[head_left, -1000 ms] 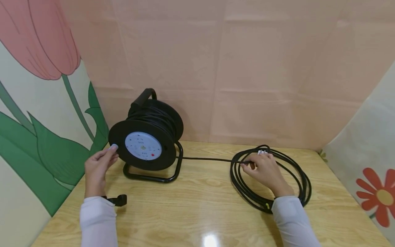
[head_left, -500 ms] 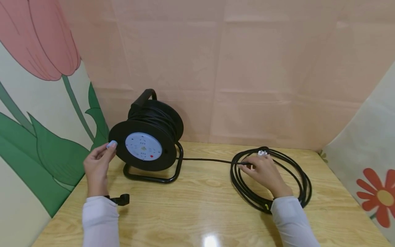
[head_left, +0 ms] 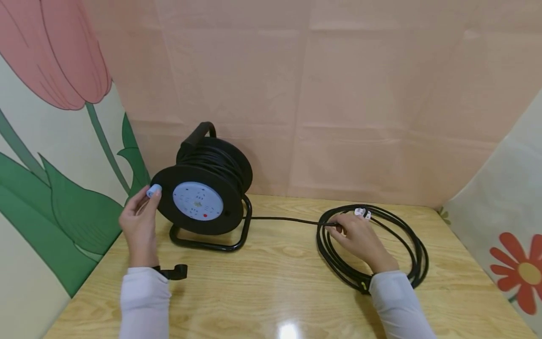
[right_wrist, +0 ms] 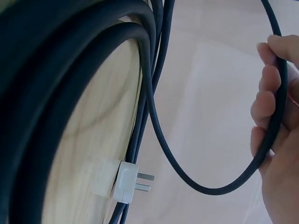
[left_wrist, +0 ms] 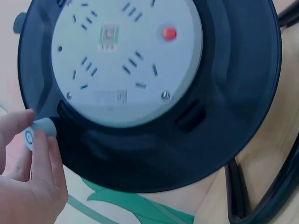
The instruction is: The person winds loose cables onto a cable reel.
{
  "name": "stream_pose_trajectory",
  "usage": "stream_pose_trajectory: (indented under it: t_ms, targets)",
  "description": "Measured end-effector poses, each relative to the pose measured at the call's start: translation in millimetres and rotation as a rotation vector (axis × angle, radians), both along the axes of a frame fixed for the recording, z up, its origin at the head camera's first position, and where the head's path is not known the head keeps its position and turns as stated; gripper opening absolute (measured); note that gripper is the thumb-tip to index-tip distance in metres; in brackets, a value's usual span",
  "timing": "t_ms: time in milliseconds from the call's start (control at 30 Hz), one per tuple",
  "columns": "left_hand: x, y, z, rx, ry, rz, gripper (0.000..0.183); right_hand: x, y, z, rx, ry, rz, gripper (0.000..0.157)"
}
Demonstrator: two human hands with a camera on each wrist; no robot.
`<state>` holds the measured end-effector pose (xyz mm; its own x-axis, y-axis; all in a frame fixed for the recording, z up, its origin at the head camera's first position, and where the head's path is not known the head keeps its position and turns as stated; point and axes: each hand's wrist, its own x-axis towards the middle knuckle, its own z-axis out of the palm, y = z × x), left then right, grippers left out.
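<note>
A black cable reel (head_left: 196, 183) with a pale round socket panel (head_left: 198, 201) stands on its tube frame at the left. My left hand (head_left: 141, 221) pinches the small pale crank knob (left_wrist: 43, 132) at the left edge of the reel's front disc. From the reel, a black cable (head_left: 288, 218) runs right to my right hand (head_left: 357, 238), whose thumb and fingers grip it. Below and around that hand lies a loose coil of cable (head_left: 417, 245) on the table. A white plug (right_wrist: 125, 182) with metal prongs rests by the coil's far side.
The wooden table (head_left: 262, 292) meets a pink backdrop (head_left: 296, 117) behind the reel and coil. Flower-printed panels stand at both sides, with a tulip (head_left: 63, 56) left and a red flower (head_left: 525, 270) right. A black wrist strap mount (head_left: 175, 272) sticks out from the left sleeve.
My left hand and the knob have shifted slightly upward, with the wrist moving right. My right hand has drifted a little left and down with the cable, and more of the plug shows.
</note>
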<state>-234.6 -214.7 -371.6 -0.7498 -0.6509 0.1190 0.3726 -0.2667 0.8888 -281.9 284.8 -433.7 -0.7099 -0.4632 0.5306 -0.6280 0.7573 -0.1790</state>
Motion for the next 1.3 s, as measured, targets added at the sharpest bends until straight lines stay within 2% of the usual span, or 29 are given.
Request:
stream_pose_trajectory:
  t_ms: [133,333,567,667,1000,1133,1300]
  targets:
    - [0.1,4.9,3.3,-0.007,-0.004,0.006,0.045,0.4,-2.8,-1.0,-0.018,-0.005,0.021,0.011]
    - [0.0,10.9,10.0,-0.039,0.001,0.011,0.043,0.8,-8.8,0.5,0.022,0.124,-0.05,0.017]
    - [0.0,15.3,15.8,-0.094,0.017,0.022,0.04,2.6,-12.7,2.4,0.033,0.116,-0.036,0.011]
    - [0.6,17.4,17.3,-0.128,0.022,0.025,0.04,2.7,-13.3,2.1,0.018,0.121,-0.03,0.015]
    - [4.9,21.3,27.8,-0.409,-0.016,0.096,0.038,3.4,-27.3,4.8,0.061,0.107,0.0,0.015]
    - [5.6,26.1,32.2,-0.527,0.022,0.127,0.034,3.9,-32.5,7.1,0.087,0.091,0.017,0.013]
    - [7.4,33.6,36.4,-0.652,0.083,0.163,0.029,2.1,-40.2,10.1,0.107,0.072,-0.003,0.013]
